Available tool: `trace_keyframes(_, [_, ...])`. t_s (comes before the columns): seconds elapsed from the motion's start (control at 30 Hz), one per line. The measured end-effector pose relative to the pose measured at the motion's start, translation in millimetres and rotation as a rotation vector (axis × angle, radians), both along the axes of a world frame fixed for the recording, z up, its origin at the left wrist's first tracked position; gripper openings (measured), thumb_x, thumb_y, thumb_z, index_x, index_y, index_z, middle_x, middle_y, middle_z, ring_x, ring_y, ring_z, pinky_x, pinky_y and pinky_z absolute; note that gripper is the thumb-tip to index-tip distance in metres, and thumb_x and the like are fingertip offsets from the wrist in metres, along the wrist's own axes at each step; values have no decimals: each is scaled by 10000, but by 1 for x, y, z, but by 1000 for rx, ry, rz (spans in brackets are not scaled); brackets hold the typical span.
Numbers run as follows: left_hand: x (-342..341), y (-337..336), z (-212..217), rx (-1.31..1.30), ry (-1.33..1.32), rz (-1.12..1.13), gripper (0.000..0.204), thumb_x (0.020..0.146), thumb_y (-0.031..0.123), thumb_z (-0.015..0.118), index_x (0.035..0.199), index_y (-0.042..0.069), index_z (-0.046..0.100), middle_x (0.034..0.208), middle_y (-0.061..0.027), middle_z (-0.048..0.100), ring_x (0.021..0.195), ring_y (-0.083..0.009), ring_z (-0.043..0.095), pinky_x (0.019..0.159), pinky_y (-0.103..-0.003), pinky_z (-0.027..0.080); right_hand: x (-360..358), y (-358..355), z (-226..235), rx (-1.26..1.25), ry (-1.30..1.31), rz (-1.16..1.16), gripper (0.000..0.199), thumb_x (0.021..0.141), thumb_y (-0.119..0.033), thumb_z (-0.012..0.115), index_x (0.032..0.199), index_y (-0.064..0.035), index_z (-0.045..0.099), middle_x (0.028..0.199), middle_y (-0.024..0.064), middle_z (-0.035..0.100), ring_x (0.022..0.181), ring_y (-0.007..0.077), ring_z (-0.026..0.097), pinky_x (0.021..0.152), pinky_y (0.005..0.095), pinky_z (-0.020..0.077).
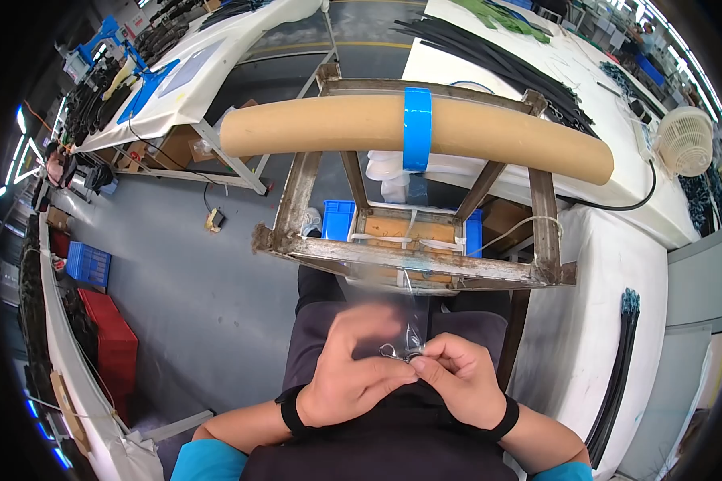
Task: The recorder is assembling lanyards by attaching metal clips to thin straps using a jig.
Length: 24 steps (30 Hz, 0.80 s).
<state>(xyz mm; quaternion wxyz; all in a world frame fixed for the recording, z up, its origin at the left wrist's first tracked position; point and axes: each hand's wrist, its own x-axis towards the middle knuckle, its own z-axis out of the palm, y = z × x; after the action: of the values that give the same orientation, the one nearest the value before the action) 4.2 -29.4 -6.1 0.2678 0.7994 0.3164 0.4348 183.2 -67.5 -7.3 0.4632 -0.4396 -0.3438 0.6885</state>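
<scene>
My right hand is closed in a pinch on a small dark metal ring, low in front of my lap. My left hand is beside it, with its thumb reaching to the ring and its raised fingers smeared by motion. A small silver wire hook shows between the hands. From the pinch, a clear plastic strip runs up toward a worn metal frame. Across the top of that frame lies a long brown cardboard tube with a blue tape band around it.
Blue bins stand under the frame. At right, a white-covered table carries black straps and a beige fan. A second table stands far left. On the floor are a red bin and a blue crate.
</scene>
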Motion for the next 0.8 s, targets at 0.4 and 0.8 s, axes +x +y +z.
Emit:
trace_keyframes(0.4, [1, -3, -14, -1006, -407, -92, 324, 820, -88, 636, 1030, 57, 436, 950, -28, 527, 886, -79, 542, 776, -231, 469, -2, -6, -2, 411, -609, 57, 143, 819, -73, 693, 924, -16, 613, 771, 113, 612, 618, 224, 609, 556, 281, 480])
trace_keyframes(0.8, [-7, 13, -10, -1244, -386, -385, 367, 895, 21, 600, 1246, 2, 494, 1140, -76, 581, 950, -80, 563, 730, -209, 479, 12, -4, -8, 784, -857, -26, 287, 692, -104, 794, 934, -60, 647, 706, 54, 577, 523, 184, 577, 449, 285, 455])
